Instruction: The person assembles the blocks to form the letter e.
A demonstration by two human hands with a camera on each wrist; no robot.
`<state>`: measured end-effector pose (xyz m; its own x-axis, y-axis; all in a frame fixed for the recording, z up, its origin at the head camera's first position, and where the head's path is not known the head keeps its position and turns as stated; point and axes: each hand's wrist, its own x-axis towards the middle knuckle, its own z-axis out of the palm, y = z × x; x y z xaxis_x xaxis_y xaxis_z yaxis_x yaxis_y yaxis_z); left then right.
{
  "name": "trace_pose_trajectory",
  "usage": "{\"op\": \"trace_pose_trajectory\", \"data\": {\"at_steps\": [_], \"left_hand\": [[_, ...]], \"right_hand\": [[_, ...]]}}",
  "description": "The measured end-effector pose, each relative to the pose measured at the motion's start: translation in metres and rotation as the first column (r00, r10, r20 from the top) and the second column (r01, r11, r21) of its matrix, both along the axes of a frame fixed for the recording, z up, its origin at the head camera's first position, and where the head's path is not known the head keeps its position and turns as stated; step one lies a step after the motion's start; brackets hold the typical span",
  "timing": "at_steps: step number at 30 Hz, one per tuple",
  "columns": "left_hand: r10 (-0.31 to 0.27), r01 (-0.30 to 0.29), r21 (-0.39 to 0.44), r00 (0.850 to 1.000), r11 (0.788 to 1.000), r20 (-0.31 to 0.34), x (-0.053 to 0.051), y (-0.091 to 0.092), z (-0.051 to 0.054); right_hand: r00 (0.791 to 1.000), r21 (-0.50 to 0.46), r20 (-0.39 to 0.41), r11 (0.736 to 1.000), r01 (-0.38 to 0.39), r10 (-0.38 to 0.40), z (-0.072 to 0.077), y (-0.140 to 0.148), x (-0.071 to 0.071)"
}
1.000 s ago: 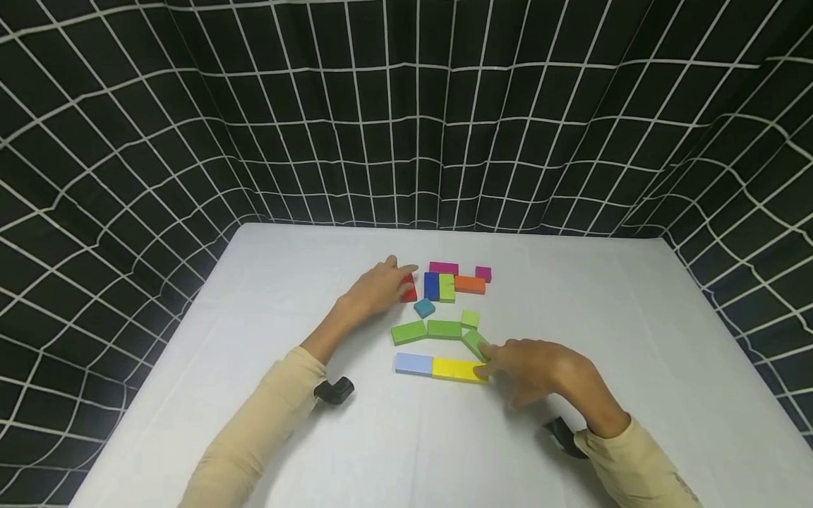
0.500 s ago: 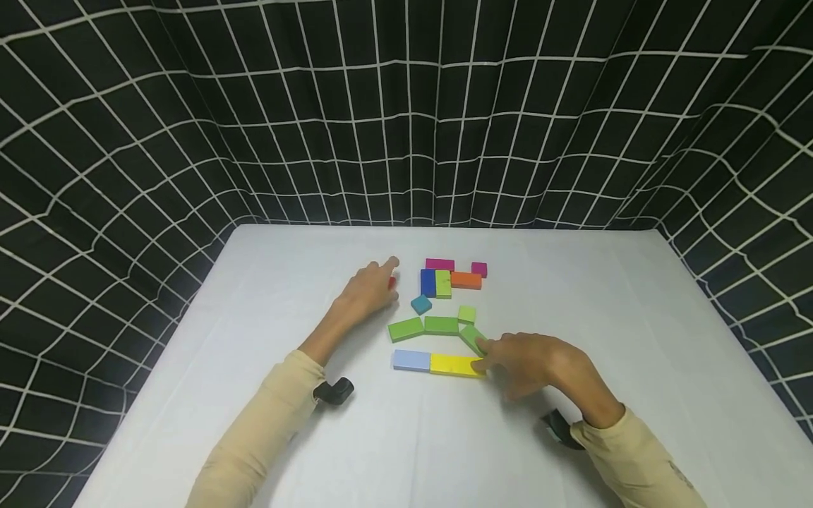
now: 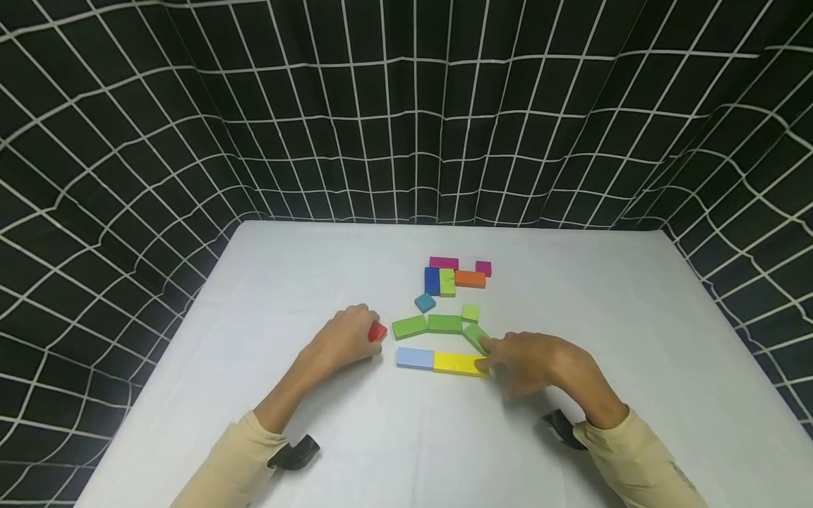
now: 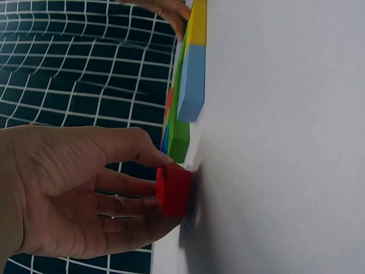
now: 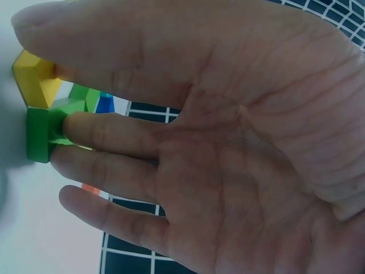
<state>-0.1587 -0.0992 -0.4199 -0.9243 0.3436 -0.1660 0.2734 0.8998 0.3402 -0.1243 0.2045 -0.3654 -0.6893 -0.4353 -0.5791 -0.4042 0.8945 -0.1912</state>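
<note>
The red block (image 3: 377,331) sits between the thumb and fingers of the left hand (image 3: 341,339), a pinch that probably keeps it steady (whether it touches the white table (image 3: 375,451) is hard to tell). Just right of that grip lie a green block (image 3: 409,327) and a pale blue block (image 3: 416,358). Farther right, the right hand (image 3: 536,363), fingers fairly straight and spread, touches a yellow block (image 3: 452,363) and slanted green block (image 3: 474,338), likely to stop them shifting.

Left grip (image 3: 343,337) has drawn red block (image 3: 377,331) nearer, now just beside leftmost green block (image 3: 409,327).
</note>
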Motion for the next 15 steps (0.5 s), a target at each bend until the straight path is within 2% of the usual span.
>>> {"op": "trace_pose_trajectory", "data": {"at_steps": [4,10,15], "left_hand": [[-0.045,0.045,0.027,0.999,0.999,0.010,0.0031,0.0069,-0.0008],[-0.043,0.043,0.021,0.999,0.999,-0.001,0.0018,0.0101,-0.0019],[-0.040,0.039,0.016,0.999,0.999,0.026,0.0020,0.0093,-0.0001]], "right_hand": [[1.000,0.007,0.003,1.000,0.016,-0.016,-0.0004,0.0017,0.0006],[1.000,0.006,0.004,1.000,0.015,-0.015,-0.0009,0.0014,0.0004],[1.000,0.014,0.003,1.000,0.016,-0.016,-0.0003,0.0006,0.0001]]}}
